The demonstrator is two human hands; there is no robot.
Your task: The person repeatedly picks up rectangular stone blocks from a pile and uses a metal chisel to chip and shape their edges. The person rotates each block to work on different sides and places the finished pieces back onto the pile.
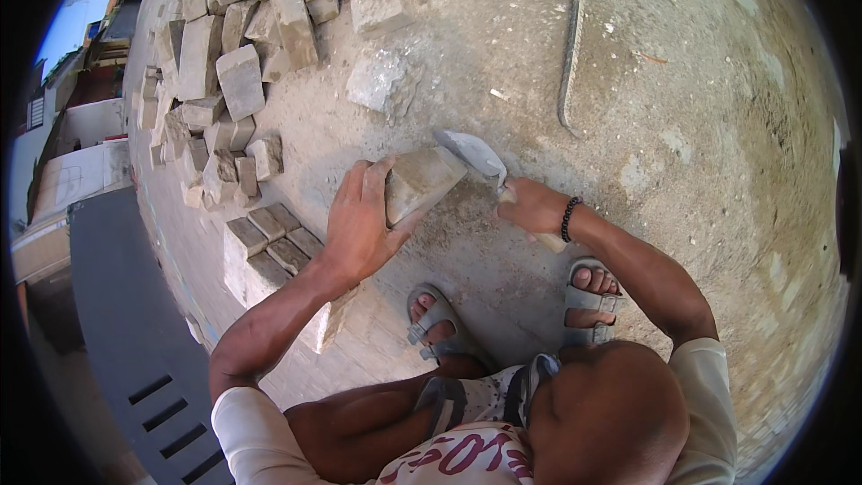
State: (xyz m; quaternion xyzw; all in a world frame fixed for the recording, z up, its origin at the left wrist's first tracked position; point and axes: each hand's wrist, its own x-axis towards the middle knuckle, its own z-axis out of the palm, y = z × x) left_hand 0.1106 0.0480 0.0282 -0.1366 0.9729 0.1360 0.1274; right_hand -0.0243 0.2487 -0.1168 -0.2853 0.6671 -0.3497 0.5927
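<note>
The sandy ground (628, 126) spreads across most of the view, and the landmark on it is the loose heap of paving blocks (233, 54), piled at the upper left. Below that heap stands a short neat stack of blocks (274, 242), and to the right of the heap, well apart from it, a thin dark rod (570, 45) lies on the sand. Down and to the right of the heap, above the sandalled feet (512, 310), a single paving block (422, 181) is held clear of the ground and tilted. The left hand (359, 224) wraps its near end, fingers spread over the top face and thumb under the side. The right hand (534, 208) is closed round the handle of a trowel (474, 157), whose pale blade rests against the block's far upper end. The step in hand looks like scraping old mortar off the block. The next stroke would call for a firm hold on the block and the blade kept flat, away from the fingers.
</note>
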